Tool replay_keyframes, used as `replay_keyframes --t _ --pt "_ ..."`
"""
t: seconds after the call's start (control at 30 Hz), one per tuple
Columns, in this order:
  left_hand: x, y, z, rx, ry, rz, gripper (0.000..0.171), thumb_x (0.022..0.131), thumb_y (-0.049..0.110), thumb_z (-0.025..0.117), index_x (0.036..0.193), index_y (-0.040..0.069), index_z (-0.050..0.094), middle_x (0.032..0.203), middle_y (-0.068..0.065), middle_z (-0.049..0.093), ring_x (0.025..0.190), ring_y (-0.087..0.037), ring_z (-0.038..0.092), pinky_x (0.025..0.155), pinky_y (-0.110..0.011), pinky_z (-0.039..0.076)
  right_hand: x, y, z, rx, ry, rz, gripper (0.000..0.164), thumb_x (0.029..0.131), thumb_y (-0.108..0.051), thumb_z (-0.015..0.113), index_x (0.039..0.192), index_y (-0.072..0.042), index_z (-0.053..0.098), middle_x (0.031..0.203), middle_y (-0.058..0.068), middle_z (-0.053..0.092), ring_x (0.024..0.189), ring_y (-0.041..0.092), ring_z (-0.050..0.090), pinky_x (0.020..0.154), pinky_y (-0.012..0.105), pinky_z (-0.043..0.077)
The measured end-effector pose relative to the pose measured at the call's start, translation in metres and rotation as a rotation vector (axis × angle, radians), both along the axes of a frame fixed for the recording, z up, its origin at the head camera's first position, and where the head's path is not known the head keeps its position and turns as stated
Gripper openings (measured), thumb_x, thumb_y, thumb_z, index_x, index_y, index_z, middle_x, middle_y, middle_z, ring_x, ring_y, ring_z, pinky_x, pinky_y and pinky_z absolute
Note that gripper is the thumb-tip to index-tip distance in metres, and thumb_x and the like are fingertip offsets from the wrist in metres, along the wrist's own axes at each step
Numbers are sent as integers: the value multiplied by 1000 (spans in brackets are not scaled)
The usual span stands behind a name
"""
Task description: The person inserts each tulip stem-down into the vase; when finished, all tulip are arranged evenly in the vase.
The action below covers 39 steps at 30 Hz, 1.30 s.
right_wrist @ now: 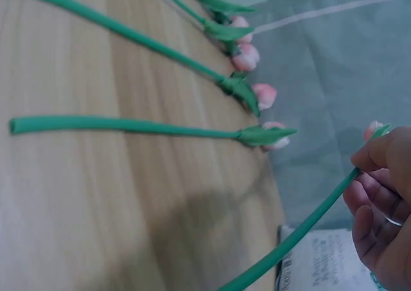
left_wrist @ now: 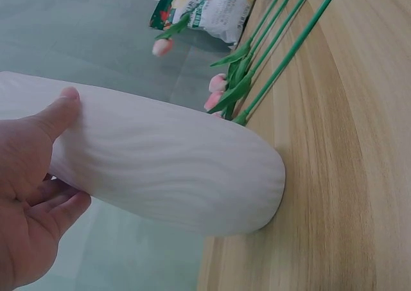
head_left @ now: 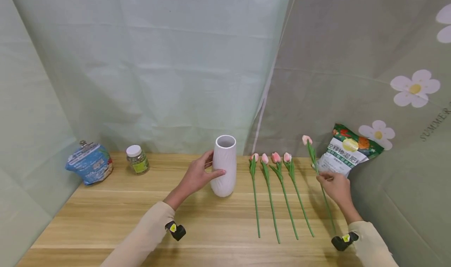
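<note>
A white textured vase (head_left: 224, 167) stands upright on the table. My left hand (head_left: 199, 174) holds its left side, thumb across the front and fingers round the back; the left wrist view shows thumb and fingertips on the vase wall (left_wrist: 173, 156). On the right, my right hand (head_left: 335, 186) pinches the green stem of a pink tulip (head_left: 311, 153) below its leaf, thumb against forefinger. The stem (right_wrist: 302, 230) is raised at a slant, its bloom pointing away from me. Between the hands several pink tulips (head_left: 282, 177) lie in a row, blooms toward the back.
A printed fertilizer bag (head_left: 340, 157) leans at the back right, just behind my right hand. At the back left stand a white-lidded jar (head_left: 138, 163) and a blue bag (head_left: 91, 163) with a clip. Fabric hangings (head_left: 169, 71) enclose the wooden table (head_left: 116, 216).
</note>
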<state>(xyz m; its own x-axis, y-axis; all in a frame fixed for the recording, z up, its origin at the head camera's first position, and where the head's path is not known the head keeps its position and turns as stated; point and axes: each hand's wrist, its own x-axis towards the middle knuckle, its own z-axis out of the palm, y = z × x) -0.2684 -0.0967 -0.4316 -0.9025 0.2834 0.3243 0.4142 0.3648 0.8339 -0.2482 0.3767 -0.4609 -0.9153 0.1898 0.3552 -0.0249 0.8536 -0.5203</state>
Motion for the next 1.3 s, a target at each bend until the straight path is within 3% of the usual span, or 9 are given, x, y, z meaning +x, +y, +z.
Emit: replay_keyframes --t 0.27,0.63,0.93,1.3 --pt "1 0 1 -3 -2 5 78 84 22 86 147 -2 46 141 -24 58 131 -37 58 107 -46 52 -1 -9 16 -56 45 -27 26 94 -22 72 106 0 78 92 13 77 75 14 70 64 26 52" --pt "0 0 1 -7 -1 -5 79 84 22 86 148 -1 45 142 -24 58 131 -37 58 108 -46 52 4 -29 41 -175 140 -66 32 95 -32 73 109 -4 79 99 14 77 67 -17 53 60 8 45" --pt "1 0 1 3 6 -6 80 84 22 86 148 -2 45 142 -25 58 131 -38 58 108 -46 52 6 -43 56 -244 211 -21 30 95 -27 73 110 -1 78 102 19 75 67 -21 54 56 7 48" --pt "1 0 2 -1 -3 -5 79 84 21 86 148 -1 45 143 -25 57 132 -37 57 108 -45 52 6 -60 70 -318 265 77 31 95 -25 75 113 1 76 101 22 75 65 -14 62 57 10 54"
